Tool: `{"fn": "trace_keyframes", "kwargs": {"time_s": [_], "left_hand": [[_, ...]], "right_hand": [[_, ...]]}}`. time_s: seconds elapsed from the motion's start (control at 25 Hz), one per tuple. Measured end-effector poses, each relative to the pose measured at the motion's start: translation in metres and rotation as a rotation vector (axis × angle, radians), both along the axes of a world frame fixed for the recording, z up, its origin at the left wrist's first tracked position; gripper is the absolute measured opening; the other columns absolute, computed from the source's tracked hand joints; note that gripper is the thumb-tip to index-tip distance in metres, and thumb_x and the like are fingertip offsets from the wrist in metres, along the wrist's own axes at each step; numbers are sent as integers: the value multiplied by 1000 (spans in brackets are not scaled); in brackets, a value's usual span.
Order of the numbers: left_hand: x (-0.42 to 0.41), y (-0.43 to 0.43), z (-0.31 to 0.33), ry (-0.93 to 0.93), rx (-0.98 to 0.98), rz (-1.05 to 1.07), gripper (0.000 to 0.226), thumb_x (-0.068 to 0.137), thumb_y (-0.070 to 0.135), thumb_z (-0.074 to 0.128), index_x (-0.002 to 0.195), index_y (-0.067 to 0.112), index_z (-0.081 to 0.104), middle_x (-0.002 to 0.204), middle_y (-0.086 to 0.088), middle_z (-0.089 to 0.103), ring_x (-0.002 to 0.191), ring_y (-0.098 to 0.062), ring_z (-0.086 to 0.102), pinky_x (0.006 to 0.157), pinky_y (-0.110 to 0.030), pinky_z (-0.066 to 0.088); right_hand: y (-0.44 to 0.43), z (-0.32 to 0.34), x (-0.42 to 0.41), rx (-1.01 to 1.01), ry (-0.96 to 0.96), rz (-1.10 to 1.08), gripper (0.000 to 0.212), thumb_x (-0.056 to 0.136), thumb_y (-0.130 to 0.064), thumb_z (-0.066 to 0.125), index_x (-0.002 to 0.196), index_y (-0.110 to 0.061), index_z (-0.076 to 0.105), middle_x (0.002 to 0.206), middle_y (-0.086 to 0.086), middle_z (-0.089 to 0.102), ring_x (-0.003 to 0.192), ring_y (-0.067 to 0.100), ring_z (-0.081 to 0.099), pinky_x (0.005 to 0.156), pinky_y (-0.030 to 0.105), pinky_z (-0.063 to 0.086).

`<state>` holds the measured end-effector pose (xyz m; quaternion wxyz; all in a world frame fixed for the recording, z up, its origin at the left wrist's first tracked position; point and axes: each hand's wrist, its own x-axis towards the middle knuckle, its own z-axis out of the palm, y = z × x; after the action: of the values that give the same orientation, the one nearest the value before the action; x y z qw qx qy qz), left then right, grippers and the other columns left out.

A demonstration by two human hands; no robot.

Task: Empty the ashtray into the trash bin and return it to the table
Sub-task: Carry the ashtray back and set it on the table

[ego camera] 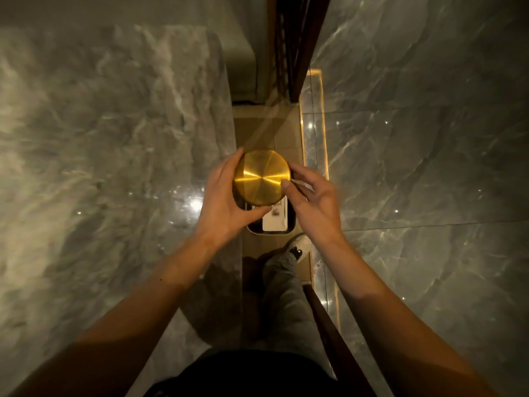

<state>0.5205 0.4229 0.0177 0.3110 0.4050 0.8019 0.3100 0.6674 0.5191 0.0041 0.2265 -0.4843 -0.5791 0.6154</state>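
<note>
A round brass-coloured ashtray [262,177] is held upside down, its flat base facing me, directly above the trash bin [270,224]. My left hand [226,202] grips its left side and underside. My right hand [312,199] touches its right rim with thumb and fingertips. The bin stands on the floor, has a pale rim, and holds white paper and dark bits. Most of its opening is hidden behind the ashtray and my hands.
A grey marble table [100,138] fills the left side. A glossy marble floor [429,167] with a lit strip lies on the right. My leg and white shoe [300,245] stand just behind the bin in the narrow gap.
</note>
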Motion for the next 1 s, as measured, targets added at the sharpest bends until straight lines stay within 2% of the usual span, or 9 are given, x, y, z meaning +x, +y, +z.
{"fn": "trace_keyframes", "kwargs": {"time_s": [0.16,0.2,0.32,0.4,0.56,0.72,0.8,0.92,1.0], "left_hand": [[-38,-48,28,12,29,96,108,57,39,91,146,13,36,145,-8,39,132,-16,40,106,-6,29],[-48,-60,31,14,25,128,107,57,38,92,145,12,37,143,-7,39,131,-16,41,107,-8,31],[-76,-95,38,54,51,192,105,57,37,91,145,13,38,143,-8,41,132,-23,42,111,-39,40],[-89,-115,42,29,59,217,103,60,39,88,146,18,35,146,-5,38,134,-23,40,110,-45,41],[-104,-148,47,-177,200,316,81,67,44,78,138,24,44,135,5,47,127,-11,49,106,-38,48],[-102,-164,59,-401,298,613,39,83,29,73,117,18,58,117,4,63,109,-3,62,99,-37,53],[-98,-166,66,-445,329,718,26,88,26,69,109,14,61,105,1,68,100,-9,67,95,-40,55],[-93,-168,75,-529,337,725,29,91,25,65,117,12,61,107,0,68,103,-16,68,92,-33,57],[-88,-172,80,-590,314,690,37,92,23,62,128,13,57,116,2,65,108,-5,65,92,-22,55]], "right_hand": [[-44,33,-47,78,23,45,33,90,-11,67,123,-16,63,117,4,65,111,12,63,97,32,53],[-55,40,-59,93,40,63,32,91,-10,65,123,-14,63,118,5,64,111,13,64,97,33,53],[-88,59,-98,118,-7,100,35,92,-7,63,126,-7,62,120,4,61,105,-1,63,91,16,52],[-111,66,-120,194,-116,106,35,92,-10,63,126,-11,61,120,1,61,100,-5,62,85,10,51],[-153,72,-145,225,-162,45,29,94,-27,60,123,-25,61,122,-3,63,110,3,59,86,19,51],[-184,87,-160,116,-48,-209,22,93,-27,61,114,-20,64,110,-1,67,100,4,63,80,14,51],[-191,90,-159,101,-34,-281,23,91,-26,64,113,-17,65,107,3,68,97,8,65,77,16,52],[-190,92,-148,72,29,-235,30,91,-27,65,119,-17,62,110,2,68,100,9,67,84,23,56],[-185,93,-140,-53,104,-168,37,92,-23,64,127,-16,57,112,-6,67,107,5,66,92,26,54]]}}
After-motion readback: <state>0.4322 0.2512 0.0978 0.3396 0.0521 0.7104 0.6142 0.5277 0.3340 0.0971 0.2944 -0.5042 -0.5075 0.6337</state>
